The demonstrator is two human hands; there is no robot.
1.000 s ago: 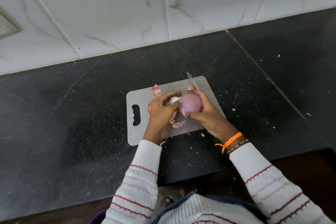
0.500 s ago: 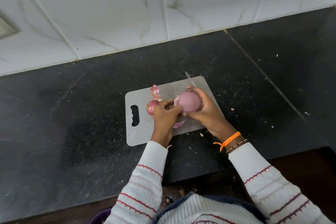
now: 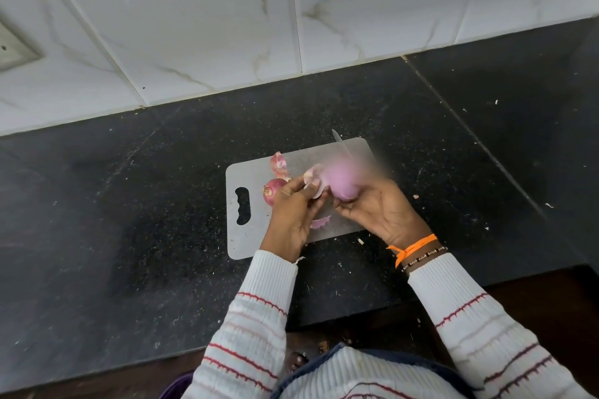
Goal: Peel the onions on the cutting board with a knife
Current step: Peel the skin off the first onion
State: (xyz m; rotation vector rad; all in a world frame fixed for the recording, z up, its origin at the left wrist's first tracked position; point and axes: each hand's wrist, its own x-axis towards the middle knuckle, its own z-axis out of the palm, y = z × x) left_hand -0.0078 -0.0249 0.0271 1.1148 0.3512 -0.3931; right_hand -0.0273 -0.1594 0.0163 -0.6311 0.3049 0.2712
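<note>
Skin is coming away from the onion (image 3: 343,183) held over the cutting board (image 3: 256,175) in the right hand (image 3: 377,207) – a second ago it still clung – left hand (image 3: 293,207) fingers pinching the loosened flap, second onion (image 3: 272,193) beside it unpeeled

— How is the light?
— Soft and even, daylight-like. The wall tiles (image 3: 201,29) are bright, while the dark worktop (image 3: 97,204) stays dim with a faint sheen near its back edge.
— Shadows?
— Weak ones under the sleeves, toward the worktop's front edge.
— Sharpness?
— A blurred patch covers the peeled onion (image 3: 343,181) and the right hand's (image 3: 379,207) fingertips. Tile lines bend toward the corners, a wide-angle effect.
</note>
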